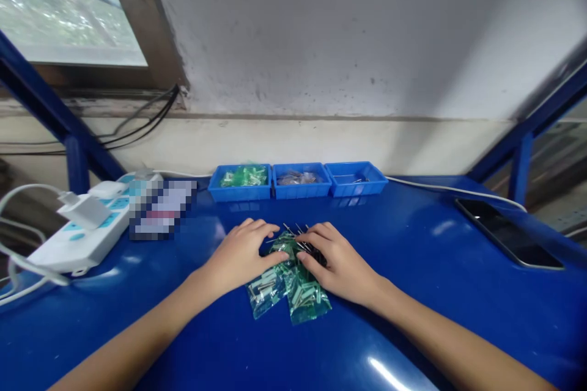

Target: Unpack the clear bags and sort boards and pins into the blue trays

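My left hand [247, 252] rests on the left side of a small pile, thumb and fingers apart and curved around it. From the right, my right hand [332, 259] cups the same pile, its fingers spread and bent over it. Two green-tinted clear plastic bags [307, 300] with small metal and pale pieces lie below and between the hands. Above them, loose thin metal pins [300, 231] stick out between the fingertips; their exact kind is too small to tell. Part of the pile is hidden under both hands.
Three blue bins stand along the wall: the left bin [241, 193] holds green bags, the middle bin [302, 190] bagged pieces, the right bin [358, 187] a few thin pieces. A white power strip [87, 238] with cables lies left; a phone [509, 233] lies right on the blue table [206, 348].
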Motion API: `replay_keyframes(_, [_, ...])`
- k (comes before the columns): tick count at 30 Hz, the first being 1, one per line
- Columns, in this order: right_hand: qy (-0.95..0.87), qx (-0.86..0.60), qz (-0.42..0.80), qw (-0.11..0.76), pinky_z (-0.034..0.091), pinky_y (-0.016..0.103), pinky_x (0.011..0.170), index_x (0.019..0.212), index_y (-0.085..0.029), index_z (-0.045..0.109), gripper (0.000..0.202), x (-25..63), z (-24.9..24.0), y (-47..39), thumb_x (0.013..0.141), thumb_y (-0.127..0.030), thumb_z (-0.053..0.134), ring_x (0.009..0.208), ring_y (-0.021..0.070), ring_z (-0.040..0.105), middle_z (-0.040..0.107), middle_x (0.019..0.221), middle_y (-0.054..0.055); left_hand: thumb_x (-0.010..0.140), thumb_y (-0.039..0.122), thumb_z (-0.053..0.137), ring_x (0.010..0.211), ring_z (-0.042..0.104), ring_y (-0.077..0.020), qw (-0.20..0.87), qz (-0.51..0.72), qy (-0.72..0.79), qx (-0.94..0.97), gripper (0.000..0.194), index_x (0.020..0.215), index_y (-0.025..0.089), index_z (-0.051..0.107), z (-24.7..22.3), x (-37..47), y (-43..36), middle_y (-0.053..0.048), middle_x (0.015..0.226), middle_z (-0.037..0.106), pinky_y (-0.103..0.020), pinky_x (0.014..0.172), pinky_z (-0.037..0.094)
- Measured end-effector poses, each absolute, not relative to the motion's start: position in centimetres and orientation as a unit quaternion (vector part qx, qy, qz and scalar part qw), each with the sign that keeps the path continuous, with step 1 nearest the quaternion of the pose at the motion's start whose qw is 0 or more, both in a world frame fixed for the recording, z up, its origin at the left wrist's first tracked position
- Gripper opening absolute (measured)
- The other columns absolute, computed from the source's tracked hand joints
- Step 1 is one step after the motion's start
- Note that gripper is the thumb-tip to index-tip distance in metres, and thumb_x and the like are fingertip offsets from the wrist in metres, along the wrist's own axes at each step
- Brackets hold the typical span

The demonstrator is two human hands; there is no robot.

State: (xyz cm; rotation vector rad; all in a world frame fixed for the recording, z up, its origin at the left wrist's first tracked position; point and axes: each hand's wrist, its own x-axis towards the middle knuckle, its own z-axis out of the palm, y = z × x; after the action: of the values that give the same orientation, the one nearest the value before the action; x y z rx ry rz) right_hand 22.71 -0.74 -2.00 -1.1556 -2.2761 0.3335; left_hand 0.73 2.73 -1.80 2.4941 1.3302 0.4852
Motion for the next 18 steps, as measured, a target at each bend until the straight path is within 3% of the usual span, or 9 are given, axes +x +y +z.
replay_keyframes(4, [-0.851, -0.426, 0.133, 0.278, 0.044, 0.04, 0.08, 0.11, -0.018, 0.059, 0.025, 22.5, -2.1, -0.9, 0.088, -0.027, 0.05, 0.089, 0.0214, 0.051, 0.06, 0.092, 0.009, 0.079, 0.041, 0.057, 0.071, 0.055, -0.0167, 0.203, 0.192, 0.492, 0.825, 0.03, 0.103, 0.022, 0.058, -2.7, 0.3, 2.6, -0.003, 0.091, 0.059, -0.027, 0.06, 0.041])
replay_keyframes(10, [-0.838, -0.421, 0.173, 0.301, 0.044, 0.035, 0.076, 0.106, -0.018, 0.061, 0.025, 22.1, -1.3, -1.4, 0.089, -0.031, 0.048, 0.081, 0.0186, 0.054, 0.062, 0.085, 0.006, 0.081, 0.027, 0.056, 0.047, 0.036, -0.0077, 0.246, 0.29, 0.507, 0.774, 0.01, 0.08, 0.02, 0.049, -0.7, 0.8, 0.9, 0.005, 0.065, 0.045, -0.021, 0.047, 0.031])
replay_keyframes(12, [-0.807, -0.433, 0.247, 0.317, 0.044, 0.029, 0.068, 0.094, -0.018, 0.064, 0.028, 21.8, -0.8, -1.8, 0.091, -0.036, 0.044, 0.07, 0.0148, 0.054, 0.062, 0.075, 0.003, 0.084, 0.023, 0.053, 0.049, 0.037, -0.0078, 0.216, 0.33, 0.474, 0.787, 0.008, 0.077, 0.02, 0.049, -0.2, 1.2, -0.2, 0.005, 0.065, 0.045, -0.021, 0.049, 0.034])
replay_keyframes(15, [-0.735, -0.457, 0.365, 0.343, 0.039, 0.022, 0.054, 0.069, -0.016, 0.059, 0.043, 21.3, -0.2, -2.3, 0.093, -0.045, 0.037, 0.056, 0.0101, 0.048, 0.054, 0.06, -0.001, 0.086, 0.011, 0.044, 0.066, 0.048, -0.0108, 0.126, 0.357, 0.36, 0.853, 0.015, 0.079, 0.02, 0.054, -0.2, 1.6, -1.4, -0.002, 0.083, 0.051, -0.024, 0.062, 0.041])
replay_keyframes(18, [-0.692, -0.474, 0.403, 0.367, 0.035, 0.021, 0.048, 0.064, -0.016, 0.055, 0.042, 21.1, -0.2, -2.4, 0.09, -0.045, 0.04, 0.052, 0.0091, 0.043, 0.049, 0.056, -0.002, 0.087, 0.007, 0.039, 0.076, 0.049, -0.0141, 0.087, 0.318, 0.306, 0.893, 0.024, 0.084, 0.021, 0.058, -0.7, 1.8, -1.9, -0.004, 0.091, 0.052, -0.027, 0.066, 0.042])
